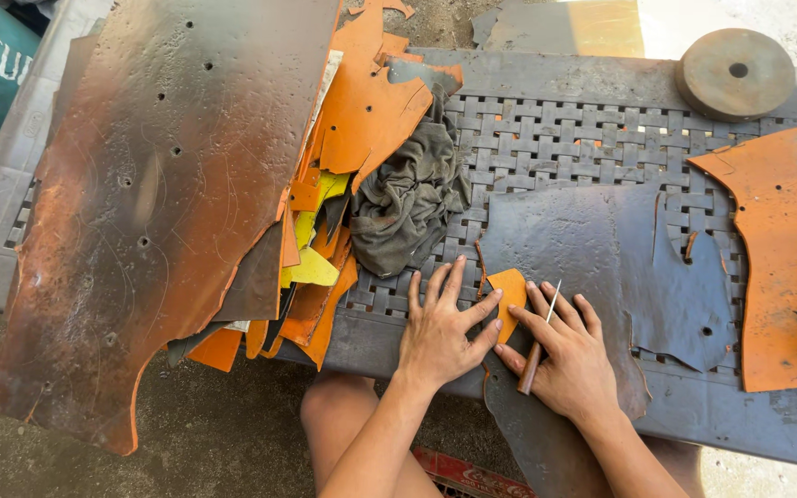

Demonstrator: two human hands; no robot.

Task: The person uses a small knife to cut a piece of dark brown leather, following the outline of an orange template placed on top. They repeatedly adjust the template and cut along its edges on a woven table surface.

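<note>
Orange leather piece (509,297), small and shield-shaped, lies flat on a dark grey leather sheet (592,249) spread over the grey woven-pattern plastic bench (555,138). Left hand (437,334) is open, palm down, fingers spread; its fingertips (493,300) press the left edge of the orange piece and the sheet beside it. It grips nothing. Right hand (572,358) lies palm down just right of the piece, touching its right edge, and grasps a slim tool (541,339) with a brown wooden handle and a thin metal blade. The blade runs up between the fingers, and its tip sits close to the upper right edge of the piece; whether the tip touches the leather cannot be told.

Surroundings: crumpled dark green-grey rag (408,198) on the bench, up and left of the hands. Left of it, a pile of orange and yellow leather offcuts (343,166), partly under a large brown, scorched-looking leather hide (149,194) that overhangs the bench edge. A large orange leather sheet (786,258) lies at the right side. A round wooden disc (735,72) with a centre hole sits at the far right corner.
</note>
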